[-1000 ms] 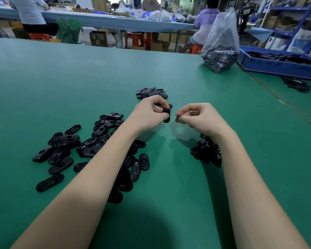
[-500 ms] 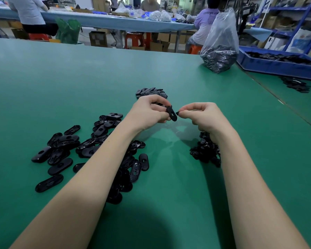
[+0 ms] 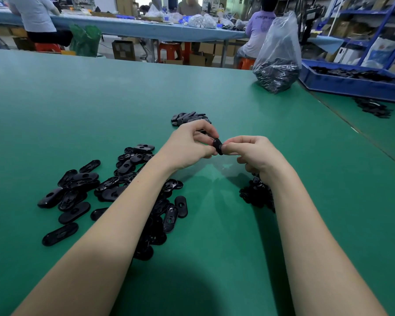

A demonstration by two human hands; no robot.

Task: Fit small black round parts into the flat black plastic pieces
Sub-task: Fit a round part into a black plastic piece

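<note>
Flat black plastic pieces [image 3: 114, 190] are lying in a loose heap at the lower left of the frame on the green table [image 3: 55, 106], partly under the left forearm. At frame centre the left hand [image 3: 187, 147] is pinching one flat piece [image 3: 217, 145] on edge, while the right hand [image 3: 253, 151] is closing its fingertips against that piece; the small round part itself is too hidden to make out, though it is probably being pressed in there. Under the right wrist, a dark pile of small black round parts [image 3: 255, 195] is sitting at centre right.

Risks, as I judge them: with the piece held on edge above the table, a part pressed in crooked could be jamming or popping out and rolling among the heaps. A weak pinch could also be letting the piece twist away.

At the upper right, a clear plastic bag [image 3: 276, 53] and a blue tray [image 3: 351, 83] are standing. Faint lettering is showing on a seated person's purple shirt [image 3: 260, 26], but it is too blurred to read; no other writing is legible.
</note>
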